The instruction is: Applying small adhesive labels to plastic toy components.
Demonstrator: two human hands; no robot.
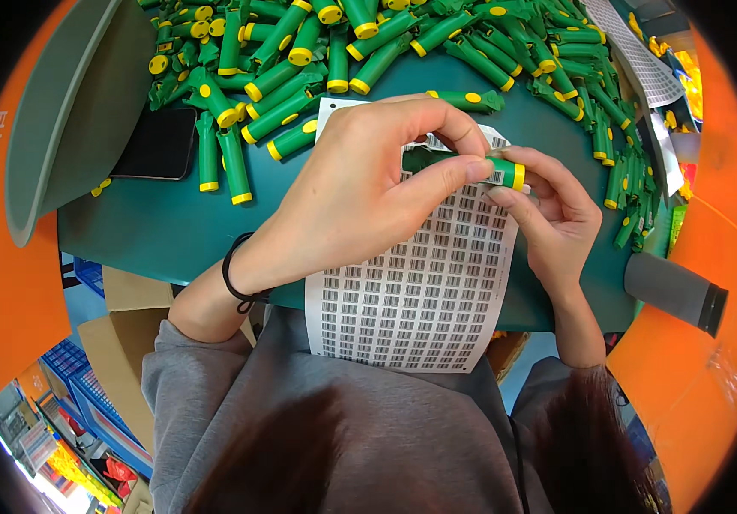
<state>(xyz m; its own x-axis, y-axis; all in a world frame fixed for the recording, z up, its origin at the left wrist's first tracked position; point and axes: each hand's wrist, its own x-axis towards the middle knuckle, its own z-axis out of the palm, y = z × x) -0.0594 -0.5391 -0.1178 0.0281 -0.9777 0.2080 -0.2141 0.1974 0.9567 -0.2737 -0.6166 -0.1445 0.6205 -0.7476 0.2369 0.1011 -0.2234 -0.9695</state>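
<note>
Between my hands lies a green tube with a yellow end (pixel 509 174), held above a white sheet of small barcode labels (pixel 403 308). My left hand (pixel 360 176), with a black band at the wrist, grips the tube's body, its thumb pressed at a small barcode label (pixel 496 177) on the green surface. At the yellow end, the thumb and fingers of my right hand (pixel 561 214) pinch the tube. Part of the tube is hidden behind my left hand. The label sheet slopes from the table edge down to my lap.
Many similar green tubes (pixel 291 86) are heaped across the far side of the green table (pixel 128 231). A dark phone (pixel 156 146) lies at left beside a large grey-green curved panel (pixel 60 111). At right rests a grey cylinder (pixel 673 291). A cardboard box (pixel 120 351) stands below left.
</note>
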